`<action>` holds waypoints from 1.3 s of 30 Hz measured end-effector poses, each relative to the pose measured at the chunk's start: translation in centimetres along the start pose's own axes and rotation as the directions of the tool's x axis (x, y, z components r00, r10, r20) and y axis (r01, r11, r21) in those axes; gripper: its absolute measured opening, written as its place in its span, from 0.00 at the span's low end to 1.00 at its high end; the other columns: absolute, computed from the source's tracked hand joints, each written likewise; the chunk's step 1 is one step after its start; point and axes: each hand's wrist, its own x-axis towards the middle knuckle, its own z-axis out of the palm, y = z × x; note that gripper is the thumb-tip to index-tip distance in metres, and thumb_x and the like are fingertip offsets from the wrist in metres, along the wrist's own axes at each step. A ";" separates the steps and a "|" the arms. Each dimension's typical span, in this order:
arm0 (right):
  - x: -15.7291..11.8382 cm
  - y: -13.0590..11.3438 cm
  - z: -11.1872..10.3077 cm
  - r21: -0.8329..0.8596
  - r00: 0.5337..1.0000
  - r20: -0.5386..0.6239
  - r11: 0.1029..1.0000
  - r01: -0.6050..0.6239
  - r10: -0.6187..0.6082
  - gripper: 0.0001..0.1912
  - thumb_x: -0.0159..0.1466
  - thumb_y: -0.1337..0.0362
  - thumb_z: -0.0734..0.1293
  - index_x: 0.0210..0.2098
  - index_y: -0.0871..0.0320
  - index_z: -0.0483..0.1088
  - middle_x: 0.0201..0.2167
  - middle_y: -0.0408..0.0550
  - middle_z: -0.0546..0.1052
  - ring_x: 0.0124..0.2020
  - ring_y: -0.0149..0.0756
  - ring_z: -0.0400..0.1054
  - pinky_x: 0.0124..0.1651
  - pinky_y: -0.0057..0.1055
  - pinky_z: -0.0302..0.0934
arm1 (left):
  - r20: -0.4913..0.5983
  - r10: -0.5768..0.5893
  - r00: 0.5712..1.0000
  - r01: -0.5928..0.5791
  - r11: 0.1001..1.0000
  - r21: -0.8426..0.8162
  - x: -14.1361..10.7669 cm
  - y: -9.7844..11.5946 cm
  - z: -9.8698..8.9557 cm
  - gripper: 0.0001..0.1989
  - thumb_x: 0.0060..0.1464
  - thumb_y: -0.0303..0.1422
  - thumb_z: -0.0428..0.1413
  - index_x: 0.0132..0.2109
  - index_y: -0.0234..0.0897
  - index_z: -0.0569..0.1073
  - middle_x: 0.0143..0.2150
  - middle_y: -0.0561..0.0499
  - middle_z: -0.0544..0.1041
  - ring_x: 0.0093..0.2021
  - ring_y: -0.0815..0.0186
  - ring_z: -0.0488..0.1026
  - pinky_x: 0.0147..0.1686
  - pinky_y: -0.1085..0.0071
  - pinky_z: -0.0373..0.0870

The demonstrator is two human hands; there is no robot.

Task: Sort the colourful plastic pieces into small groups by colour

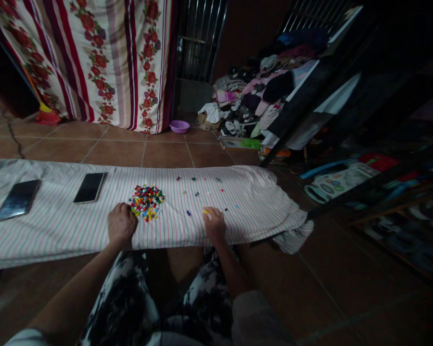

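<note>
A pile of small multicoloured pieces (146,201) lies on the striped cloth (173,235). My left hand (122,223) rests at the pile's left edge with its fingers curled; what they hold, if anything, is too small to name. To the right, my right hand (214,223) is closed with its fingertips at a small yellow piece (206,211). Several small groups of pieces are spread over the cloth beyond it, among them dark green ones (193,179), a red one (222,190) and a light blue one (237,206). Purple pieces (188,213) lie between my hands.
Two dark phones, one (90,188) nearer the pile and another (17,200) farther left, lie on the cloth. Beyond the tiled floor are a purple basin (179,127), a floral curtain (119,62) and heaped clothes (256,96). A dark slanting post stands at the right.
</note>
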 end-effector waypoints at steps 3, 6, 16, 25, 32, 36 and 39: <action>0.1 0.0 0.0 0.010 1.000 0.005 1.000 0.002 -0.003 0.14 0.64 0.65 0.60 0.43 0.56 0.76 0.43 0.51 0.78 0.44 0.43 0.67 0.50 0.39 0.62 | 0.015 -0.003 1.000 0.003 1.000 -0.011 0.0 0.1 -0.2 0.13 0.57 0.30 0.44 0.41 0.33 0.72 0.45 0.38 0.75 0.46 0.53 0.71 0.47 0.59 0.66; 0.2 0.0 -0.1 0.044 1.000 0.004 0.999 0.017 -0.017 0.15 0.64 0.63 0.60 0.44 0.56 0.76 0.43 0.52 0.78 0.45 0.43 0.67 0.50 0.40 0.62 | 0.019 -0.013 1.000 0.013 1.000 -0.023 0.1 0.1 -0.3 0.12 0.56 0.29 0.45 0.41 0.34 0.72 0.44 0.38 0.75 0.46 0.53 0.71 0.47 0.58 0.66; 0.5 -0.5 0.1 0.119 0.993 -0.110 0.991 0.058 -0.045 0.16 0.65 0.62 0.59 0.40 0.57 0.77 0.42 0.55 0.77 0.46 0.43 0.69 0.52 0.44 0.62 | -0.001 -0.043 0.999 0.043 0.997 -0.057 0.1 0.4 -0.3 0.11 0.57 0.28 0.45 0.41 0.34 0.72 0.45 0.38 0.75 0.47 0.53 0.71 0.48 0.58 0.66; 0.3 -6.4 2.1 0.187 0.978 0.049 0.964 0.190 -0.202 0.14 0.66 0.66 0.60 0.41 0.54 0.78 0.39 0.51 0.78 0.43 0.42 0.69 0.50 0.40 0.64 | -0.028 -0.038 0.999 0.036 0.997 -0.075 0.1 0.4 -0.3 0.10 0.56 0.27 0.45 0.40 0.36 0.70 0.41 0.40 0.75 0.45 0.54 0.71 0.46 0.58 0.65; 0.4 -10.8 5.2 0.235 0.933 0.235 0.947 0.217 -0.272 0.13 0.66 0.68 0.61 0.43 0.53 0.77 0.39 0.48 0.79 0.44 0.41 0.69 0.51 0.38 0.64 | -0.002 -0.056 0.998 0.056 0.996 -0.070 0.2 0.4 -0.3 0.10 0.57 0.28 0.44 0.39 0.35 0.69 0.41 0.40 0.74 0.44 0.54 0.71 0.46 0.59 0.65; 1.4 -12.3 6.2 0.253 0.918 0.282 0.945 0.210 -0.279 0.13 0.66 0.69 0.61 0.43 0.52 0.77 0.41 0.47 0.79 0.44 0.39 0.70 0.52 0.36 0.64 | -0.018 -0.050 0.999 0.049 0.996 -0.072 0.2 0.4 -0.2 0.10 0.57 0.28 0.44 0.39 0.35 0.69 0.42 0.39 0.74 0.45 0.54 0.71 0.47 0.58 0.65; 1.9 -13.0 6.9 0.285 0.900 0.314 0.934 0.214 -0.302 0.13 0.66 0.68 0.61 0.43 0.52 0.77 0.41 0.47 0.78 0.45 0.37 0.71 0.52 0.34 0.64 | -0.016 -0.052 0.999 0.050 0.996 -0.067 0.1 0.4 -0.2 0.09 0.57 0.28 0.44 0.39 0.35 0.69 0.42 0.40 0.74 0.45 0.54 0.71 0.46 0.59 0.65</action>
